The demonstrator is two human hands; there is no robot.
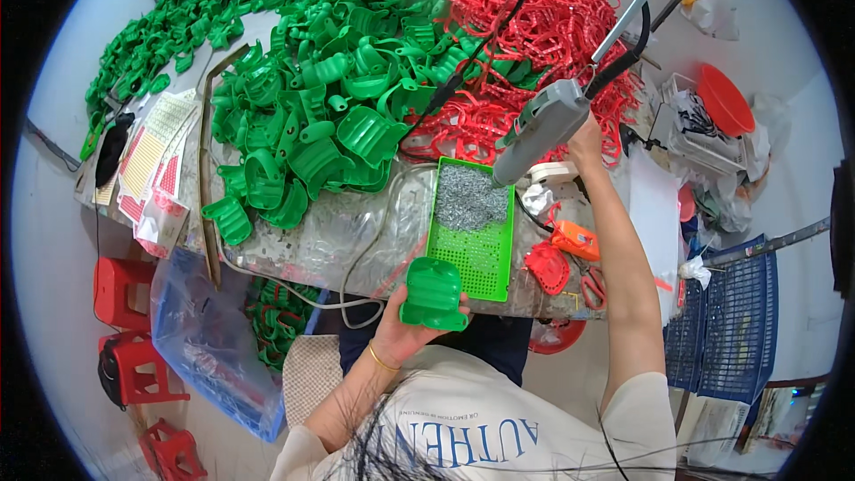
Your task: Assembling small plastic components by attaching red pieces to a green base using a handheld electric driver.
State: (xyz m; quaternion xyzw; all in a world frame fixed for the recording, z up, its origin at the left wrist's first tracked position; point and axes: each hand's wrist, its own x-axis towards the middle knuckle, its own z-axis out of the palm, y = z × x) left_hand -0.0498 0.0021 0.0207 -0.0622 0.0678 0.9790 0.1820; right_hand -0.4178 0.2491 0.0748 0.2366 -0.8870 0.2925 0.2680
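My left hand (pixel 401 331) holds a curved, ribbed green plastic shell (pixel 433 289) just off the table's front edge. My right hand (pixel 585 141) reaches forward beside the red strap pile (pixel 534 18); its fingers are hidden behind a hanging grey electric screwdriver (pixel 548 125), so what they grip, if anything, does not show. The tool's nose points down at a bright green perforated tray (pixel 510 249). Small silver metal pieces, likely screws (pixel 468 198), are heaped in its far half. Behind it, a large pile of green plastic shells (pixel 329 71) covers the table.
An orange tool (pixel 575 239), a red plastic piece (pixel 547 267) and red-handled scissors (pixel 593 287) lie right of the tray. Printed sticker sheets (pixel 160 147) are at left. A lined blue crate (pixel 214 356) and red stools (pixel 125 289) stand below left. A grey cable (pixel 361 258) crosses the table.
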